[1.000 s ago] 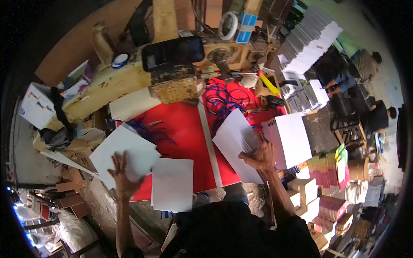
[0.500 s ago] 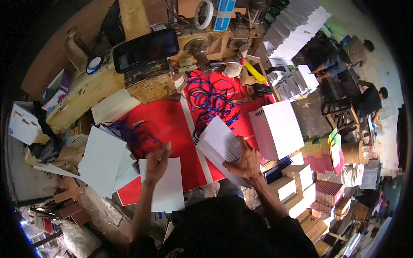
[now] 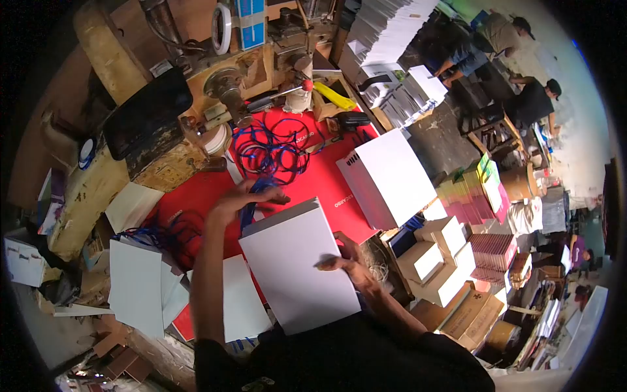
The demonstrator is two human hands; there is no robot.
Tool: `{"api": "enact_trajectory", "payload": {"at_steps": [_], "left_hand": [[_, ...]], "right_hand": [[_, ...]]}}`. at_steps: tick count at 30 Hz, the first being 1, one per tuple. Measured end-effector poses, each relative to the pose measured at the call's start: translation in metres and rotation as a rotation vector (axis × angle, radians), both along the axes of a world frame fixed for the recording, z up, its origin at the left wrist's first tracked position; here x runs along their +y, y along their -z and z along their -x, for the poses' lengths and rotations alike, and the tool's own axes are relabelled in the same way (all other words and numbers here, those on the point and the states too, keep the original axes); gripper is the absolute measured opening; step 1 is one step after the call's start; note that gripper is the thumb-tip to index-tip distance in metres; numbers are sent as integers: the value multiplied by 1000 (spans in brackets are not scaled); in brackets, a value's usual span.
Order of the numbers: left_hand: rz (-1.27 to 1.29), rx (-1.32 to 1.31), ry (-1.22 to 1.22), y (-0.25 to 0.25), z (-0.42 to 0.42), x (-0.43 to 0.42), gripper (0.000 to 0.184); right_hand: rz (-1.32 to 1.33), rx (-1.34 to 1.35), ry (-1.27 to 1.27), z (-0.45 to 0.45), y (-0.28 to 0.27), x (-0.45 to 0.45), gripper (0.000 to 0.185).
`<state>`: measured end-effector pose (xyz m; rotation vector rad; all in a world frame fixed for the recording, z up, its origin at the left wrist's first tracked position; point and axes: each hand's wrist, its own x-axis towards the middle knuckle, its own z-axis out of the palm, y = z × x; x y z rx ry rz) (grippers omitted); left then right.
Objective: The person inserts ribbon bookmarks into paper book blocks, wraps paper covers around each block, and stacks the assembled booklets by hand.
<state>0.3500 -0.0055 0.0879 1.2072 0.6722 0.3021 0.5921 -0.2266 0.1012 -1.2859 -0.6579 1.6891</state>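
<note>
A thick white book block (image 3: 297, 268) lies tilted in front of my body, its page edges facing up and away. My right hand (image 3: 349, 264) grips its right side, thumb on the top sheet and fingers along the edge. At the far edge of the block, my left hand (image 3: 245, 201) has its fingers curled around a bunch of blue ribbons (image 3: 264, 185). More blue ribbon loops (image 3: 277, 153) spread over the red sheet (image 3: 307, 209) beyond. Beneath my left forearm rests another white block (image 3: 241, 304).
At the right stands a tall white stack (image 3: 395, 179). White sheets (image 3: 135, 284) lie at the left beside a second ribbon tangle (image 3: 160, 235). A metal press-like fixture (image 3: 228, 91), a dark phone-like slab (image 3: 147, 114) and a yellow-handled tool (image 3: 334, 96) are behind. Two people (image 3: 535, 101) work at the far right.
My right hand has brought the white block left and turned it flatter toward me. My left hand has moved up and away from the lower white block to the ribbons. The camera view has shifted.
</note>
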Motion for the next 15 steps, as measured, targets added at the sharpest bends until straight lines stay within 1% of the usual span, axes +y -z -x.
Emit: {"api": "enact_trajectory", "payload": {"at_steps": [1, 3, 5, 6, 7, 9, 10, 11, 12, 13, 14, 15], "left_hand": [[3, -1, 5, -11, -10, 16, 58], [-224, 290, 189, -35, -39, 41, 32], [-346, 292, 38, -35, -66, 57, 31], [-497, 331, 19, -39, -76, 67, 31], [-638, 378, -11, -49, -83, 71, 32], [-939, 275, -235, -66, -91, 70, 33], [-1178, 350, -389, -86, -89, 51, 35], [-1416, 434, -533, -108, -79, 28, 38], [-1291, 350, -558, -119, -63, 13, 40], [-1168, 257, -582, -122, -51, -2, 42], [-1058, 137, -715, -119, -41, -25, 43], [-980, 164, -844, -109, -32, -51, 47]], "right_hand": [[14, -13, -5, 3, 4, 2, 63], [29, -26, -3, 8, 15, 7, 65], [164, -179, 130, 14, 23, 18, 72], [176, -205, 150, 15, 22, 24, 73], [181, -201, 125, 8, 36, 31, 73], [-48, -16, -139, -11, 93, 45, 66], [-90, -39, -146, -17, 114, 48, 62], [-71, -6, -122, -20, 116, 50, 60], [-52, 27, -97, -23, 117, 53, 57], [-59, -85, -244, -30, 113, 61, 52], [-79, -93, -296, -35, 110, 68, 51], [-104, -103, -339, -38, 107, 73, 50]]}}
